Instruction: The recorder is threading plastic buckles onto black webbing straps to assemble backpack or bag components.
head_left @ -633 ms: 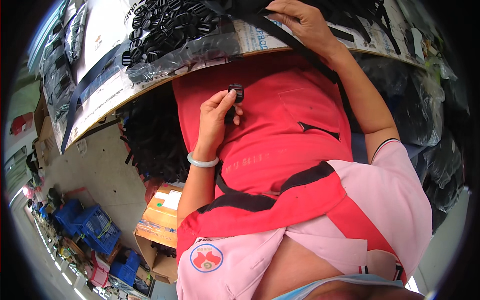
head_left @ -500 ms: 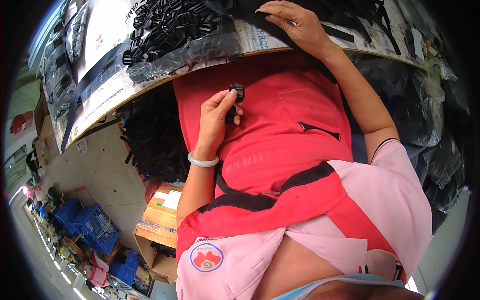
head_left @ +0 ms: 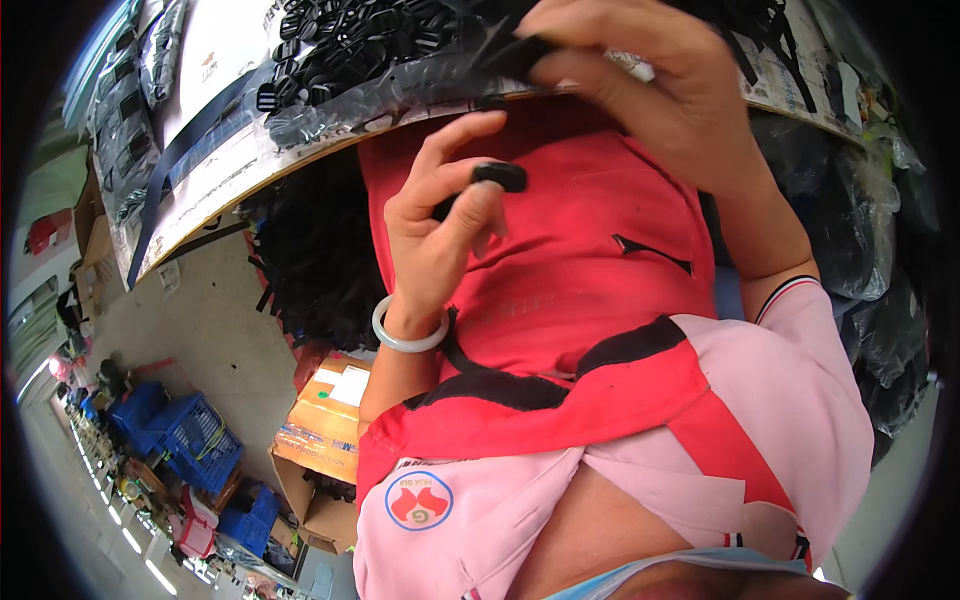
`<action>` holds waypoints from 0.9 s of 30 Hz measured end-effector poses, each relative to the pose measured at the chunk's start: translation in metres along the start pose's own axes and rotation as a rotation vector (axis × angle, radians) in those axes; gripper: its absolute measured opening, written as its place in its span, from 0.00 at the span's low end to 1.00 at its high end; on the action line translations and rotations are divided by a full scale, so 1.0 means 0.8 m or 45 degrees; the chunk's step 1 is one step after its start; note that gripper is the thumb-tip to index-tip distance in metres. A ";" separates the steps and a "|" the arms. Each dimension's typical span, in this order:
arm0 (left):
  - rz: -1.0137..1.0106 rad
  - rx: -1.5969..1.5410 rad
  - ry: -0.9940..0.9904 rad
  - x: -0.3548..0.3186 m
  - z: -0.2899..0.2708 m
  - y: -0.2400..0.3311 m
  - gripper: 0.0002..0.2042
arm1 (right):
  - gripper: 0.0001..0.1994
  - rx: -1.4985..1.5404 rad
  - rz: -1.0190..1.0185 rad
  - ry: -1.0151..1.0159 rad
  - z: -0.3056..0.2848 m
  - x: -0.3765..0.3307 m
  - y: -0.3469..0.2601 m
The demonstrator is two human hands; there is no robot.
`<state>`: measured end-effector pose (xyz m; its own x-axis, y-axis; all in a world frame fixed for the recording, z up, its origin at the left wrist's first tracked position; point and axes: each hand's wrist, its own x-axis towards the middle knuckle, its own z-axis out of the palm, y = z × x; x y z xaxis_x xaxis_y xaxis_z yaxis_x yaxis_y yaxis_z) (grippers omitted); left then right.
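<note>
My left hand (head_left: 440, 215), with a pale bangle at the wrist, pinches a small black plastic strap buckle (head_left: 499, 177) between thumb and fingers. It hovers over the red apron (head_left: 580, 250), the index finger raised. My right hand (head_left: 665, 85) is up and to the right, blurred by motion, gripping black webbing strap (head_left: 512, 55) whose end points at the left hand. The strap and the buckle are apart. Behind them a heap of black buckles (head_left: 370, 45) lies on clear plastic on the worktable (head_left: 225, 190).
A dark strap (head_left: 180, 160) hangs over the table's left edge. More black straps (head_left: 780, 50) lie at the right. Below the table are a dark heap (head_left: 310, 260) and plastic-wrapped bundles (head_left: 840, 220). A cardboard box (head_left: 318, 425) and blue crates (head_left: 200, 440) stand on the floor.
My right hand has come nearer and lower, bringing the strap's end toward the buckle. My left hand has risen slightly and turned the buckle edge-on, its index finger now lifted.
</note>
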<state>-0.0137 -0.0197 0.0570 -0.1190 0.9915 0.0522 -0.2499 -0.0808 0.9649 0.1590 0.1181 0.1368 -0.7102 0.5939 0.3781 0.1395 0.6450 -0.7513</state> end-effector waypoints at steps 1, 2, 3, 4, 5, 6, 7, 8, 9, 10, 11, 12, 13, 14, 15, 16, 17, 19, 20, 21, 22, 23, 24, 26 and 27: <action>0.076 -0.002 -0.029 0.000 0.002 0.006 0.05 | 0.11 0.260 0.173 -0.051 0.015 0.001 -0.005; 0.084 0.006 -0.051 0.001 0.010 0.021 0.06 | 0.09 0.522 0.343 -0.108 0.031 0.004 -0.010; 0.084 0.056 0.014 0.002 0.015 0.023 0.06 | 0.06 0.631 0.393 -0.060 0.048 0.001 -0.003; 0.083 0.107 0.088 0.005 0.016 0.021 0.06 | 0.06 0.645 0.382 -0.074 0.057 -0.003 0.006; 0.083 0.094 0.092 0.008 0.010 0.012 0.05 | 0.06 0.597 0.364 -0.065 0.062 -0.007 0.016; 0.023 0.031 0.131 0.006 0.005 0.003 0.05 | 0.06 0.550 0.351 -0.056 0.072 -0.012 0.028; -0.048 0.061 0.135 0.003 0.001 -0.002 0.05 | 0.05 0.640 0.252 0.072 0.092 -0.016 0.035; -0.120 0.090 0.137 0.001 -0.003 -0.007 0.05 | 0.05 0.651 0.259 0.069 0.102 -0.023 0.044; -0.127 0.093 0.145 -0.001 -0.006 -0.015 0.05 | 0.05 0.609 0.248 0.098 0.110 -0.027 0.052; -0.092 0.075 0.168 -0.003 -0.008 -0.025 0.06 | 0.05 0.565 0.237 0.128 0.116 -0.031 0.058; -0.055 0.057 0.190 -0.005 -0.010 -0.031 0.06 | 0.05 0.457 0.186 0.162 0.120 -0.032 0.062; -0.061 0.054 0.196 -0.005 -0.009 -0.034 0.06 | 0.05 0.461 0.192 0.156 0.121 -0.032 0.065; -0.079 -0.003 0.219 -0.006 -0.009 -0.036 0.06 | 0.05 0.416 0.154 0.197 0.122 -0.031 0.067; -0.096 -0.061 0.241 -0.007 -0.009 -0.037 0.07 | 0.05 0.369 0.115 0.237 0.123 -0.031 0.068; -0.100 -0.062 0.248 -0.007 -0.013 -0.038 0.07 | 0.05 0.384 0.132 0.185 0.122 -0.030 0.068; -0.159 -0.019 0.116 -0.007 -0.020 -0.037 0.07 | 0.05 0.388 0.135 0.179 0.120 -0.031 0.068; -0.217 0.023 -0.016 -0.006 -0.024 -0.037 0.08 | 0.04 0.550 0.330 -0.034 0.118 -0.031 0.068; -0.340 -0.113 -0.066 -0.003 -0.029 -0.034 0.08 | 0.04 0.784 0.560 -0.302 0.115 -0.030 0.069; -0.459 -0.251 -0.122 -0.002 -0.031 -0.033 0.08 | 0.04 0.789 0.561 -0.307 0.117 -0.032 0.067; -0.499 -0.253 -0.096 -0.003 -0.033 -0.039 0.09 | 0.04 0.709 0.515 -0.249 0.120 -0.035 0.066; -0.500 -0.253 -0.094 -0.005 -0.032 -0.044 0.09 | 0.04 0.629 0.469 -0.191 0.123 -0.039 0.066; -0.465 -0.239 -0.041 -0.007 -0.030 -0.048 0.09 | 0.04 0.399 0.330 -0.165 0.128 -0.041 0.073; -0.429 -0.225 0.010 -0.007 -0.027 -0.051 0.10 | 0.04 0.399 0.332 -0.166 0.130 -0.040 0.072; -0.421 -0.207 0.069 -0.006 -0.026 -0.053 0.10 | 0.05 0.212 0.345 -0.007 0.135 -0.039 0.070; -0.411 -0.187 0.128 -0.008 -0.025 -0.054 0.10 | 0.06 0.246 0.328 0.027 0.135 -0.041 0.078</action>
<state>-0.0216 -0.0242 0.0099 -0.1037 0.9540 -0.2814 -0.4246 0.2134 0.8799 0.1159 0.0868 0.0192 -0.6536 0.7370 0.1722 0.1772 0.3702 -0.9119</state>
